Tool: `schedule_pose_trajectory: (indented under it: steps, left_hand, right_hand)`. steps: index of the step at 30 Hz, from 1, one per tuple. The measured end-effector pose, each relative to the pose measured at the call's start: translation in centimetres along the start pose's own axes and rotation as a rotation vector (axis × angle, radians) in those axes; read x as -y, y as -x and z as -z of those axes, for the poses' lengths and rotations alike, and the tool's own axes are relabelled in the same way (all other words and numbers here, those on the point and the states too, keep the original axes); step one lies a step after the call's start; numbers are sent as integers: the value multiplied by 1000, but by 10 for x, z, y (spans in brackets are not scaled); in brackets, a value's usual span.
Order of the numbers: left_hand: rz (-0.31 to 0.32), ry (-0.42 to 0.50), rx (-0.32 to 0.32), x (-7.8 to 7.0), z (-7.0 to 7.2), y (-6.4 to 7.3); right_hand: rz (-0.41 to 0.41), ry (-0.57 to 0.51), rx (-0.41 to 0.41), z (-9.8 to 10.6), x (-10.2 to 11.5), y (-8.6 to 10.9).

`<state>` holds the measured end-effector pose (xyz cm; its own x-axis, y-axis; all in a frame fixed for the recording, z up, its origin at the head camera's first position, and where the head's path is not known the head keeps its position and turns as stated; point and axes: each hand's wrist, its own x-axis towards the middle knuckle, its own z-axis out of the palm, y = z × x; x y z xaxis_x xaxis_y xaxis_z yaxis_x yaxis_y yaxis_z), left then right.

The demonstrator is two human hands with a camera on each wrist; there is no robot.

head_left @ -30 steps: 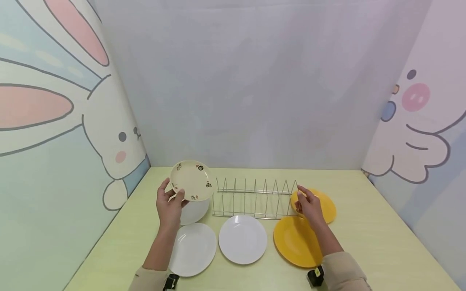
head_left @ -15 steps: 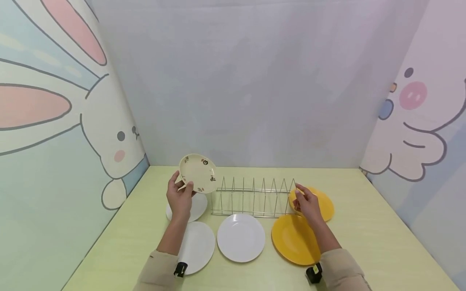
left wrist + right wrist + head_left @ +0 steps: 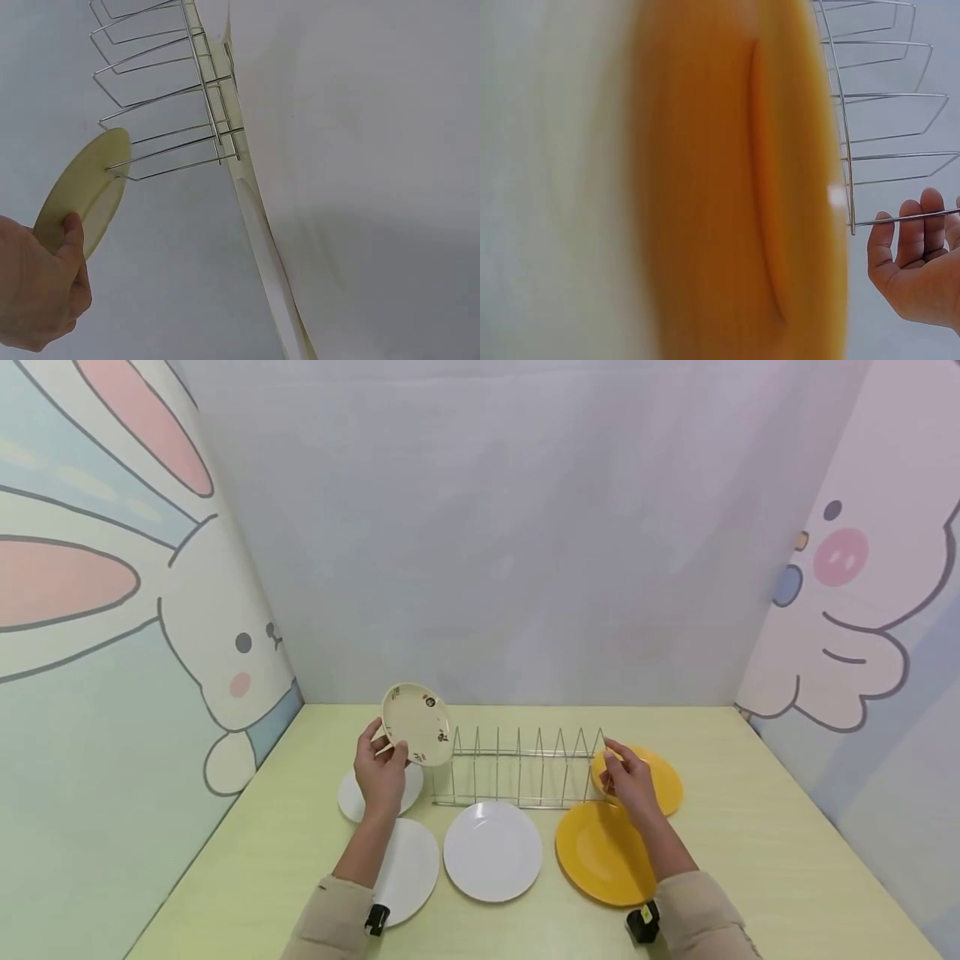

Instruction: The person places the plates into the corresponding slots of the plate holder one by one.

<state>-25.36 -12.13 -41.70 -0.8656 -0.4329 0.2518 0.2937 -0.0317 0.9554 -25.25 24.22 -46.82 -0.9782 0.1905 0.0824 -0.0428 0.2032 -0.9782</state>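
Here, held plate near rack.

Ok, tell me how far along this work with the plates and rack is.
Done: the patterned plate is off the table, and the right hand holds one end of the wire rack. In hand: the left hand grips that plate, tilted, by the rack's other end. Remaining, it seems: slotting it in, as no plate stands in the rack; three white plates and two yellow plates lie on the table, likely waiting.

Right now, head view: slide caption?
Left hand holds a patterned cream plate at the left end of the wire rack; right hand grips the other end.
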Motion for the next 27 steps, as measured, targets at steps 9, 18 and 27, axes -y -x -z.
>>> schedule_pose_trajectory:
  steps: [9, 18, 27]
  left_hand:
    - [-7, -15, 38, -6, -3, 9]
    - [-13, -16, 92, -7, -4, 8]
    - [-154, -239, 176, -6, -15, 10]
  right_hand:
    - [4, 6, 3, 3, -2, 1]
    - [12, -12, 1, 6, -2, 2]
    - [15, -20, 10, 7, -2, 1]
